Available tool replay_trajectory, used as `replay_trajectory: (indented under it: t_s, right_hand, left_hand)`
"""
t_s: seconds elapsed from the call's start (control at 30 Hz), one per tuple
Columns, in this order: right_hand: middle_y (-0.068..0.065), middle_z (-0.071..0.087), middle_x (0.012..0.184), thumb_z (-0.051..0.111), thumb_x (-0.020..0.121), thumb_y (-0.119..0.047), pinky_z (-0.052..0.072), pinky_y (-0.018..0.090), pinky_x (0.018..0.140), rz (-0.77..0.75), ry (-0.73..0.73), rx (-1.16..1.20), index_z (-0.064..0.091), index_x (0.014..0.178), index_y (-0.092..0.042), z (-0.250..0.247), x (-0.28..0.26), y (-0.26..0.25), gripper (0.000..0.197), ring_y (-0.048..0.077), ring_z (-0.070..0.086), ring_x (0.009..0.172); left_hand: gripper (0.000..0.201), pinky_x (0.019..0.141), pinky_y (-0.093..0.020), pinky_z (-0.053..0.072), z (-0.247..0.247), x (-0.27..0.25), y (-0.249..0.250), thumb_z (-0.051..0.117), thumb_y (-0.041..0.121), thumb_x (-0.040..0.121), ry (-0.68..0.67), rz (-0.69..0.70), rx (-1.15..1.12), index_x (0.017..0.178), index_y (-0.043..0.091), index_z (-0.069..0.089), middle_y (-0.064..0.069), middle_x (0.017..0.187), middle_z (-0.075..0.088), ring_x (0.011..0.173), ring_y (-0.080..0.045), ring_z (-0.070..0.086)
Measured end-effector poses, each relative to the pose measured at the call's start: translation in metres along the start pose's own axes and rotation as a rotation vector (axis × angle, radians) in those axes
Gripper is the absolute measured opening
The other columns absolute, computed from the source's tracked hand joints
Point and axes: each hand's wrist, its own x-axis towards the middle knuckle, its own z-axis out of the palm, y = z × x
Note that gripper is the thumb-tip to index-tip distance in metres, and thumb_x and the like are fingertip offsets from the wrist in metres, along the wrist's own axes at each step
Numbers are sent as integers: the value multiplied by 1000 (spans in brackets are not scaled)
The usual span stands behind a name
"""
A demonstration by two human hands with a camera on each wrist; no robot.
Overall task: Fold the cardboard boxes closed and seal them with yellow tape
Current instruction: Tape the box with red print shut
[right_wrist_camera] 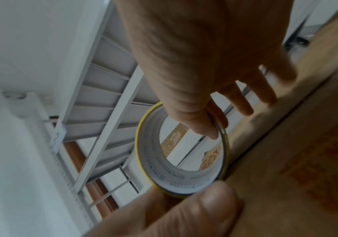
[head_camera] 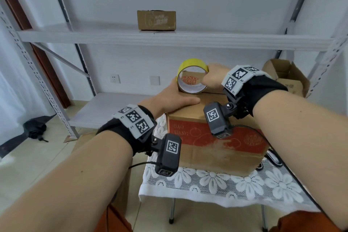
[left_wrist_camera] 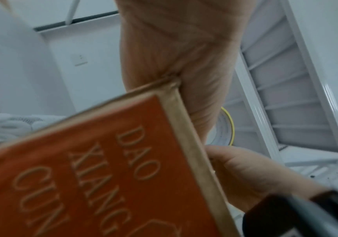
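Note:
A cardboard box with a red printed band stands on the lace-covered table, its top flaps folded flat. My right hand grips the yellow tape roll, which stands on edge on the far part of the box top. The right wrist view shows my thumb inside the roll and my fingers outside it. My left hand lies flat on the top's left side, thumb stretched along the flap. Its fingertips touch the foot of the roll. The left wrist view shows the box's red face and the roll's rim.
White metal shelving stands behind the table. A small closed box sits on its upper shelf and an open box at the right. More cardboard lies low on the left. A black object is on the floor.

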Motion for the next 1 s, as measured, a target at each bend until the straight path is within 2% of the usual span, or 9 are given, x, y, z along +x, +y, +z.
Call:
replay_trajectory:
  t_s: [0.07, 0.13, 0.23, 0.37, 0.57, 0.73, 0.8, 0.87, 1.0]
  right_hand:
    - [19, 58, 124, 47, 94, -14, 42, 33, 76, 13, -46, 11, 57, 121, 0, 3, 0, 6, 32, 30, 57, 106]
    - [15, 55, 130, 52, 91, -18, 36, 30, 76, 41, -48, 133, 55, 125, -4, 4, -3, 10, 37, 31, 53, 118]
    - [15, 55, 131, 52, 90, -16, 33, 26, 76, 35, -40, 239, 55, 126, -4, 5, -4, 13, 38, 26, 51, 99]
    - [15, 54, 130, 50, 91, -14, 37, 25, 62, 25, -19, 280, 54, 127, -3, 6, -4, 13, 38, 18, 42, 91]
    - [16, 55, 126, 49, 92, -17, 34, 28, 76, 5, 21, 275, 53, 128, -3, 7, -9, 10, 39, 19, 42, 90]
    - [18, 63, 107, 40, 97, -6, 38, 27, 60, 40, 29, 147, 59, 101, -3, 0, -14, -1, 20, 25, 55, 75]
    - [20, 61, 119, 40, 97, -5, 47, 35, 80, 44, 54, 141, 56, 120, 2, -3, -15, -1, 28, 32, 60, 105]
    - [21, 57, 126, 40, 98, -7, 44, 37, 95, 49, 84, 130, 53, 123, 5, -4, -15, 3, 31, 33, 55, 117]
    - [20, 56, 128, 41, 99, -10, 44, 36, 95, 40, 86, 90, 53, 125, 3, -6, -15, 7, 31, 32, 54, 119]
  left_hand:
    - [70, 93, -24, 43, 3, 0, 0, 77, 19, 83, 78, -15, 47, 142, 19, 38, 3, 128, 55, 115, -13, 54]
    - [65, 91, -23, 41, 5, 0, 0, 76, 21, 84, 93, -35, 55, 139, 19, 41, 5, 121, 55, 109, -11, 53]
    - [56, 91, -24, 42, 7, 1, 1, 72, 22, 87, 78, -85, 71, 137, 19, 47, 2, 119, 58, 109, -14, 56]
    - [60, 103, -30, 41, 7, 4, 0, 70, 34, 88, 75, -149, 191, 141, 20, 45, -3, 139, 52, 123, -21, 52]
    - [66, 100, -28, 35, 5, 8, 1, 61, 45, 92, 25, -208, 360, 147, 22, 34, -6, 147, 44, 130, -25, 46]
    - [71, 103, -31, 34, 4, 11, -1, 58, 50, 92, 20, -245, 402, 150, 24, 28, -5, 150, 41, 133, -26, 44]
    - [73, 104, -31, 33, 4, 11, -1, 56, 52, 92, 10, -243, 413, 152, 28, 24, -5, 152, 39, 134, -27, 43]
    - [77, 105, -33, 33, 4, 11, -2, 53, 57, 91, -1, -254, 413, 154, 31, 18, -4, 154, 36, 135, -28, 41]
    - [86, 110, -38, 35, 7, 11, -3, 51, 70, 85, 10, -275, 367, 155, 34, 16, -4, 154, 37, 135, -27, 43]
